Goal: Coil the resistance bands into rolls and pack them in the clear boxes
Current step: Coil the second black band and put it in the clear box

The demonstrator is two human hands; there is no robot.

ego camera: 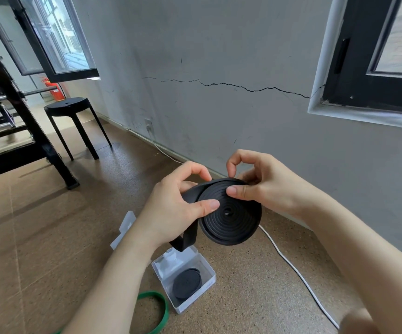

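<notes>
left hand (168,213), right hand (267,189), seemingly pinching coil (231,229)

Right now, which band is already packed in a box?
The small black roll inside the clear box. The bigger black roll is gripped by the left hand and right hand; the green band lies loose.

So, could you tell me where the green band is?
The green band lies on the floor, bottom of the head view, just left of the clear box.

Roll (186,283) in box (196,298), loop (151,294) left
</notes>
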